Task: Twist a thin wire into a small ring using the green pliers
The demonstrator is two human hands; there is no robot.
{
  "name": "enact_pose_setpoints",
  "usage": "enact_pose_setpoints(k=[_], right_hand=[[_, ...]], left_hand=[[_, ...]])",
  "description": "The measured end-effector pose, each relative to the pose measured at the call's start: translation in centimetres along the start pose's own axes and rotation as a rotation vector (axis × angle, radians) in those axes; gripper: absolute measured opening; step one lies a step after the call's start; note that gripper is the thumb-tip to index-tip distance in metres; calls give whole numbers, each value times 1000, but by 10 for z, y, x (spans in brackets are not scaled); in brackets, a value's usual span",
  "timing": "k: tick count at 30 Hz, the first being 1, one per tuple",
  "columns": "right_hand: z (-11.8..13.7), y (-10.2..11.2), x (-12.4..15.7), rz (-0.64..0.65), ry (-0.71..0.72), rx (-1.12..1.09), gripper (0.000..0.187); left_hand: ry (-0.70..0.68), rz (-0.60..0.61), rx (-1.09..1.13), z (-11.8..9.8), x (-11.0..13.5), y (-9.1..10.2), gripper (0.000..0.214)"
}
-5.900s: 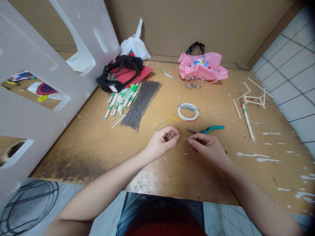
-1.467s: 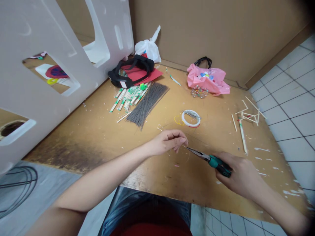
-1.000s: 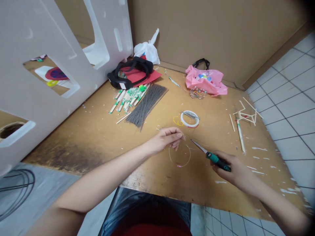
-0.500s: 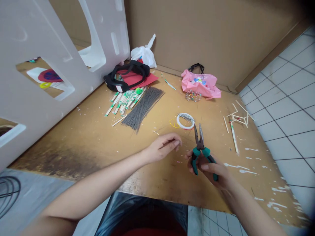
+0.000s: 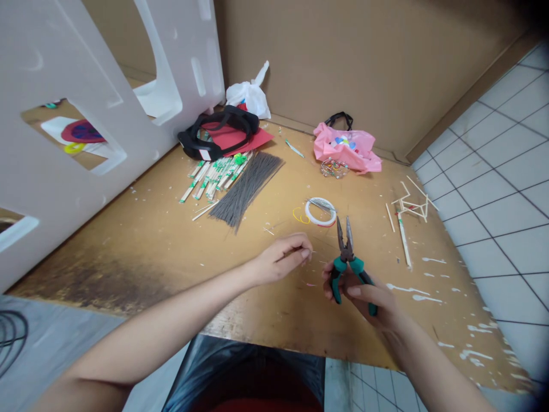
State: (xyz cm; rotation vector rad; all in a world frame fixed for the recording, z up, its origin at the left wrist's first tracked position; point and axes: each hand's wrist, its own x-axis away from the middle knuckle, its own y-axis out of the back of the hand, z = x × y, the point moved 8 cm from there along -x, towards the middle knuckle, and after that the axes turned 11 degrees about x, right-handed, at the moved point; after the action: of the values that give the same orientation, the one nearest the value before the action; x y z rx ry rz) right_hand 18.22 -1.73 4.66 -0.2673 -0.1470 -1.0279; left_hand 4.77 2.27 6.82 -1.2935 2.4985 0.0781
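My right hand [image 5: 364,294] grips a pair of needle-nose pliers [image 5: 346,254] with green and black handles, jaws parted and pointing away from me. Left of the pliers, my left hand [image 5: 286,257] is closed, thumb against the fingers, over the table. Whatever it pinches is too small to make out; it may be a thin piece of wire. Just beyond both hands lies a white ring-shaped coil [image 5: 309,214] with thin grey wires across it. A loop of yellow string [image 5: 300,216] rests beside the coil.
A bundle of grey wires [image 5: 246,191] lies beside wrapped chopsticks [image 5: 214,177], with a black headset [image 5: 197,146] behind. At the back are a white bag [image 5: 251,100] and a pink bag [image 5: 364,150]. A stick frame [image 5: 412,207] sits at right; a white plastic panel [image 5: 141,137] stands left.
The view has shifted very slightly, so everything appears a little further left. Both hands keep nearly the same pose, and the pliers remain in my right hand with their jaws parted.
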Motion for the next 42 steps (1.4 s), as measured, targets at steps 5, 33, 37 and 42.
enact_pose_setpoints(k=[5,33,37,42], right_hand=[[-2,0,-1,3,-25,27,36],[-13,11,0,-108,7,116,35],[-13,13,2,-100,73,221,40],[-12,13,4,-102,117,259,41]], left_hand=[[52,-21,23,6,0,2,20],[220,-182,441,30,-5,12,31],[209,-233,365,29,-4,16,28],[85,-339,180,14,-4,31,21]])
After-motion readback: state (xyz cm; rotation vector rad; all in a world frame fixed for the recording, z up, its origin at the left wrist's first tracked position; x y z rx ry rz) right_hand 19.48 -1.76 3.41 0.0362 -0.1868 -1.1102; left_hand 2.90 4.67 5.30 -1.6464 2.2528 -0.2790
